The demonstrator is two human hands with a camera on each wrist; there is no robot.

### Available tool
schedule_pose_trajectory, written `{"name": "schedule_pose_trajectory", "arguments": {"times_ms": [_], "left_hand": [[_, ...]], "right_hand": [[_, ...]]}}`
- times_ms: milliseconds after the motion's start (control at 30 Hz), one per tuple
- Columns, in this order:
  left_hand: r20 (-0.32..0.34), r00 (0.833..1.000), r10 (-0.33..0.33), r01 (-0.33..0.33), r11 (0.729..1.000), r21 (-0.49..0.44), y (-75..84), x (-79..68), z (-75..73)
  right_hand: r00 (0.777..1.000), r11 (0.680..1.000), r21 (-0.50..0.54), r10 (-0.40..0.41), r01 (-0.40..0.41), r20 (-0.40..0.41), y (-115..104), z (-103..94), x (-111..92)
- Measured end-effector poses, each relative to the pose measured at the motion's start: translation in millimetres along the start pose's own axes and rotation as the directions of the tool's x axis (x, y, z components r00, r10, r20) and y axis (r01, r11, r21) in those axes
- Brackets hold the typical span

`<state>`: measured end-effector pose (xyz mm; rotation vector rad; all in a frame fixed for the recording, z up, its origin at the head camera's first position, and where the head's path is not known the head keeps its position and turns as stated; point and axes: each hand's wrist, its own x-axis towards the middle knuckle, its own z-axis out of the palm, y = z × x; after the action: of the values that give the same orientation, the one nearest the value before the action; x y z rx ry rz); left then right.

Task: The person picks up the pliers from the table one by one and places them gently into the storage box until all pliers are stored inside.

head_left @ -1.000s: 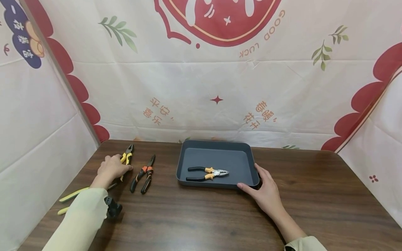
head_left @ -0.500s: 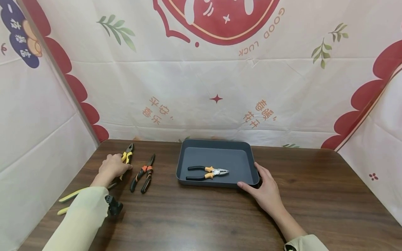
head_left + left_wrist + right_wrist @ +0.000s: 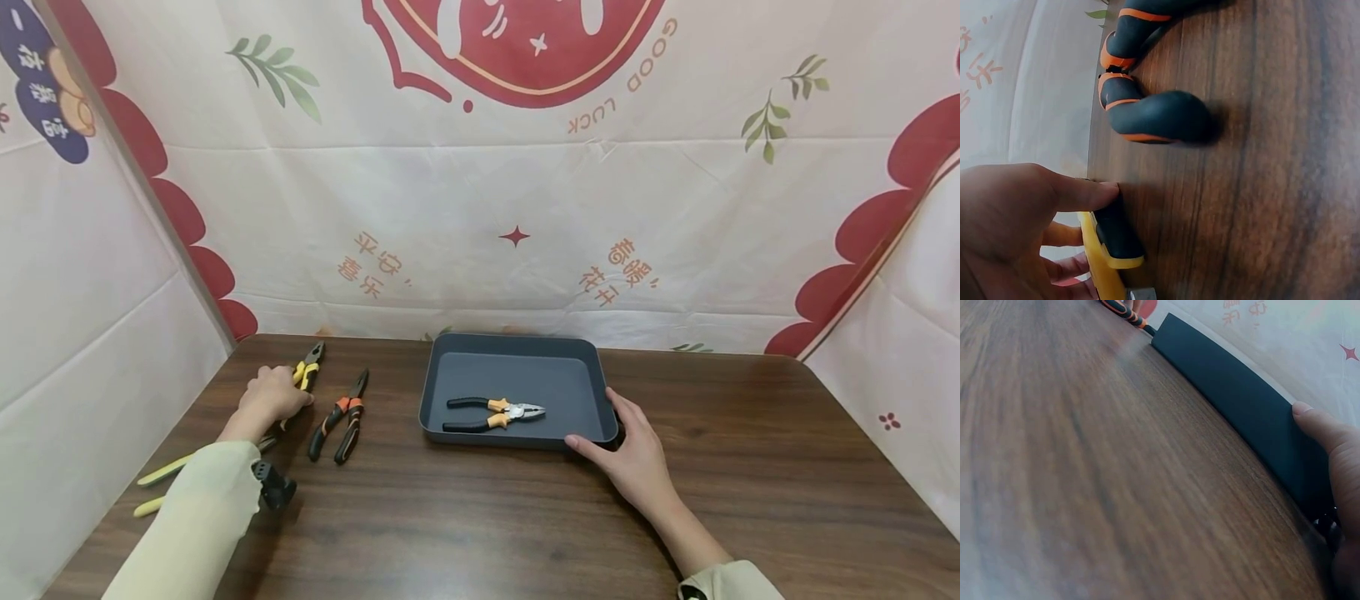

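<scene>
At the left of the table, my left hand (image 3: 272, 393) grips a pair of yellow-and-black pliers (image 3: 309, 372), whose dark nose points away from me. In the left wrist view my thumb presses the black part of the pliers' handle (image 3: 1116, 232), with fingers behind the yellow side. My right hand (image 3: 637, 458) holds the near right corner of a dark grey tray (image 3: 517, 343), thumb on the front wall and fingers along the right side. Inside the tray lie combination pliers (image 3: 495, 414) with black and orange-yellow handles and a silver head.
Long-nose pliers (image 3: 340, 423) with black and orange handles lie just right of my left hand. A tool with yellow-green handles (image 3: 161, 472) is partly hidden under my left forearm. Printed cloth (image 3: 465, 275) hangs behind the brown wooden table (image 3: 465, 533).
The nose of the yellow-and-black pliers has shifted slightly right and tilted a little with my left hand. My right hand and the tray have stayed in place.
</scene>
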<state>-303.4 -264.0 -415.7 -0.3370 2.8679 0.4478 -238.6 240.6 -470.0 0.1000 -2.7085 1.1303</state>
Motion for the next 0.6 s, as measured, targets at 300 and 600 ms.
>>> {"name": "schedule_pose_trajectory", "arguments": {"times_ms": [300, 600], "left_hand": [[-0.006, 0.999, 0.049, -0.049, 0.999, 0.008, -1.4, -1.0, 0.3], [-0.009, 0.997, 0.077, -0.078, 0.997, -0.022, 4.4, -1.2, 1.7]], "right_hand": [[1.000, 1.000, 0.003, -0.012, 0.012, -0.007, 1.3, 1.4, -0.6], [1.000, 1.000, 0.001, -0.007, 0.007, -0.009, 0.9, 0.9, -0.3]]}}
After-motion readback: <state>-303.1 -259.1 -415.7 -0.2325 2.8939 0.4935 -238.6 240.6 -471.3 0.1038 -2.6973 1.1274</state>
